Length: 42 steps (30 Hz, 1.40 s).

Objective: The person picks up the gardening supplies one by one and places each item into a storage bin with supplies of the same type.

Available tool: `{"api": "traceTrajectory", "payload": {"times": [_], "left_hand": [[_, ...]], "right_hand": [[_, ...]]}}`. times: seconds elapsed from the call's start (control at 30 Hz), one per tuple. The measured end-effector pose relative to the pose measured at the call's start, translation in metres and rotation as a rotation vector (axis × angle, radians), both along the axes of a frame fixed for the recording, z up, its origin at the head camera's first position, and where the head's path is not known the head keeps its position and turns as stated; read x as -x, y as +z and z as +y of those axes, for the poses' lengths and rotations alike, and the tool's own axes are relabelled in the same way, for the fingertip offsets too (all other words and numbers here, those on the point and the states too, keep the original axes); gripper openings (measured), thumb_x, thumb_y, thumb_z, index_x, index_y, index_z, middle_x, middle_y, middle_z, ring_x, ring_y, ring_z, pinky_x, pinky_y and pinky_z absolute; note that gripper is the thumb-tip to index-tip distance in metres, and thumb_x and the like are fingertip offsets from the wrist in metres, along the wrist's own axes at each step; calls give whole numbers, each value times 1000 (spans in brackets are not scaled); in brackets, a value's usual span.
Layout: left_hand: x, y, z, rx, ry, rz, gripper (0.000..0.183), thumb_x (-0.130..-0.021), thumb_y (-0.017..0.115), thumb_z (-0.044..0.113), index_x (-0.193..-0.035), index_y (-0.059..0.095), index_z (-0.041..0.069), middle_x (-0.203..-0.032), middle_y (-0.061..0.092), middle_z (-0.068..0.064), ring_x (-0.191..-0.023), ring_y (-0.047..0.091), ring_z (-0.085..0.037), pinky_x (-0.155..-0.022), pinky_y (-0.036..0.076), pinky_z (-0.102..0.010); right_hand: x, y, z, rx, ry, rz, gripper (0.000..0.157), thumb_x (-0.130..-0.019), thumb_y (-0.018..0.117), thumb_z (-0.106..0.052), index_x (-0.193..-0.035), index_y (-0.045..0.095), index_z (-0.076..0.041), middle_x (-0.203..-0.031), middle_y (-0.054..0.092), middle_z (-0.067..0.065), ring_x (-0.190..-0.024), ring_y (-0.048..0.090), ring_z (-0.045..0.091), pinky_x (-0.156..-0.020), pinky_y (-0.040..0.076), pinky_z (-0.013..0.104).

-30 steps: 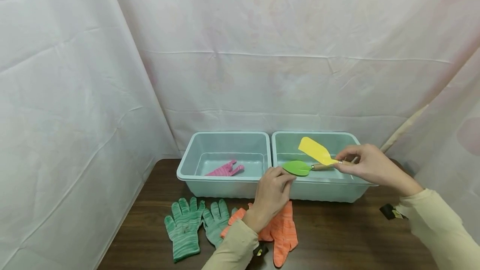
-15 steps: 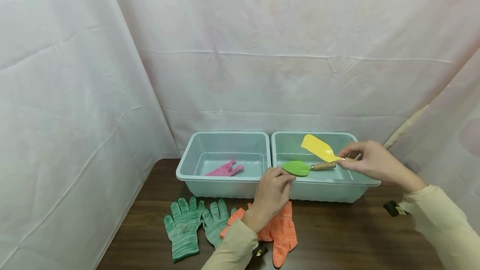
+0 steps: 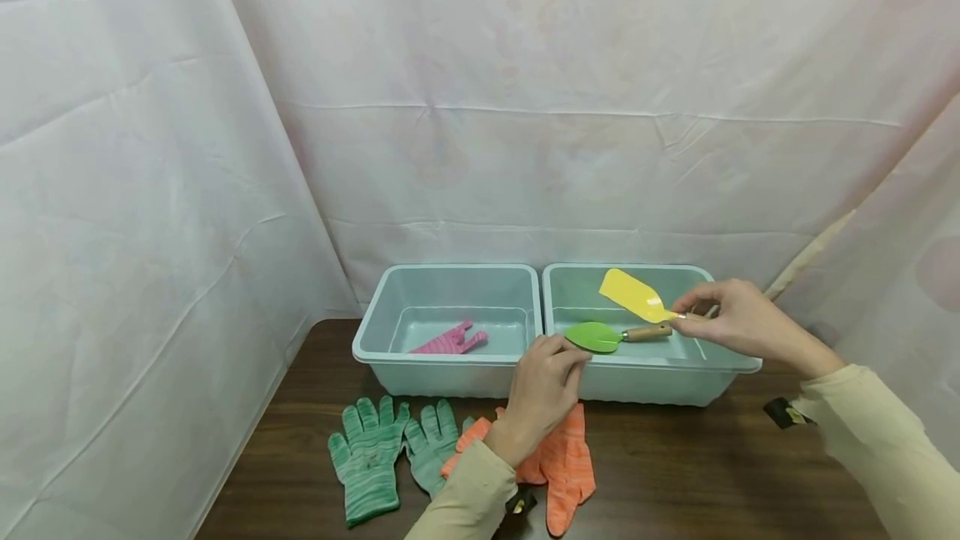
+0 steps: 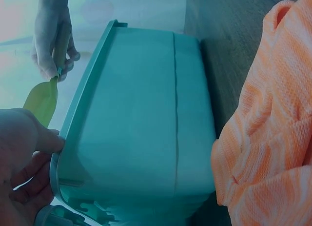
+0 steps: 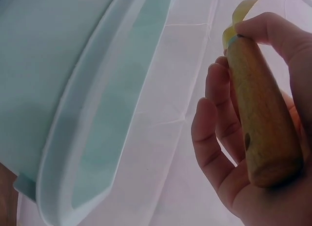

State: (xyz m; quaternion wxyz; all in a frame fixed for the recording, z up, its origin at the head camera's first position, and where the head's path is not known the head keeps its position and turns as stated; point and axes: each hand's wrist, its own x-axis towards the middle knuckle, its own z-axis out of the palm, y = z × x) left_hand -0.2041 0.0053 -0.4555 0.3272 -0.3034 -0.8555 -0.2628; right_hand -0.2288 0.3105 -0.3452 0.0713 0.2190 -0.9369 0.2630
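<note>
In the head view my right hand (image 3: 738,319) holds a yellow hand trowel (image 3: 633,296) by its wooden handle (image 5: 263,118), above the right-hand pale green bin (image 3: 652,383). Its flat blade points to the back left. Below it, a green leaf-shaped trowel (image 3: 592,336) with a wooden handle lies in that bin. My left hand (image 3: 545,386) grips the bin's front rim near its left corner. The left wrist view has the thumb on the rim's outer side and the other fingers (image 4: 36,172) on the far side.
A matching bin (image 3: 450,373) stands at the left, with a pink striped glove (image 3: 446,340) inside. In front lie green gloves (image 3: 371,461) and orange gloves (image 3: 566,461) on the dark wooden table (image 3: 675,473), the orange ones partly under my left forearm. Pale curtains (image 3: 480,107) hang behind.
My right hand and the yellow trowel have shifted slightly up and to the right, uncovering the green trowel's handle, then stayed almost still. The left hand keeps its place on the rim.
</note>
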Motion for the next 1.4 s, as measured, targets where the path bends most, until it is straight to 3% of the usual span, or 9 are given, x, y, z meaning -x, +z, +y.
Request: {"api": "traceTrajectory", "payload": {"times": [0.77,1.2,1.4], "left_hand": [[1,-1,0,-2,-3,-12,14,-99,76,11,-106,86,19,-96,72,5,-89,66,-12,-75,54,-22],[0,1,0,-4,-9,-28,14,-100,75,12,-107,86,19,-96,72,6,-89,66,-13,-76,55,-23],[0,-1,-1,5,4,-7,14,-100,75,13,-106,86,20,-96,71,7,-89,66,-11,-76,53,-18]], "right_hand": [[19,-21,-4,-25,44,14,14,-97,80,-27,-109,82,-19,-100,78,-7,-85,66,1,-73,56,27],[31,-37,-12,15,58,-26,16,-97,79,-26,-107,83,-13,-98,80,-2,-85,69,6,-73,57,28],[36,-46,-13,-2,52,-41,17,-98,79,-28,-108,83,-14,-98,79,-3,-85,70,8,-73,57,27]]}}
